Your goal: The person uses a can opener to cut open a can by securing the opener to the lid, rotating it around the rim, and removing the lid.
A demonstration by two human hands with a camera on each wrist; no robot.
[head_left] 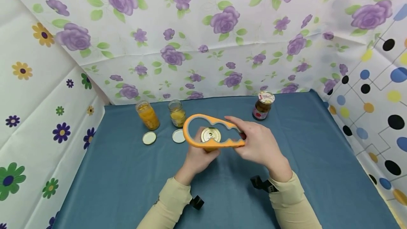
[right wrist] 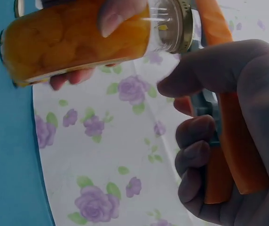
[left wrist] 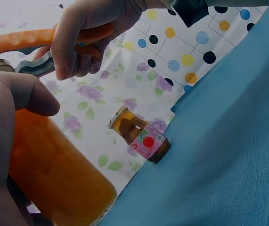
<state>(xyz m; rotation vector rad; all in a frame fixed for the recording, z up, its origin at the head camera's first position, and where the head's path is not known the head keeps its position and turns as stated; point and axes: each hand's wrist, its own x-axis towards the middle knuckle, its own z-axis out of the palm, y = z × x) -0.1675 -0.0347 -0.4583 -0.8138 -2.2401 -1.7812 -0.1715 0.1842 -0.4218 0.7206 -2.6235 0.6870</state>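
In the head view my left hand (head_left: 198, 159) grips a glass jar of orange fruit (right wrist: 73, 42) around its body. Its gold lid (head_left: 211, 135) is on and shows through the loop of an orange jar opener (head_left: 222, 144) with grey, wavy inner edges. My right hand (head_left: 261, 144) holds the opener, fingers curled round both handles, as the right wrist view shows. The opener's loop lies right at the lid's level, the lid close to its near arm. The jar is held up over the table, and its lower part is hidden in the head view.
Behind my left hand stand two lidless jars, one with orange contents (head_left: 148, 116), one with yellow pieces (head_left: 177, 116). Two white lids (head_left: 149, 138) lie before them. A dark jar (head_left: 262, 108) with its lid on stands back right. Patterned cloth (head_left: 203, 38) borders the blue table (head_left: 318, 172).
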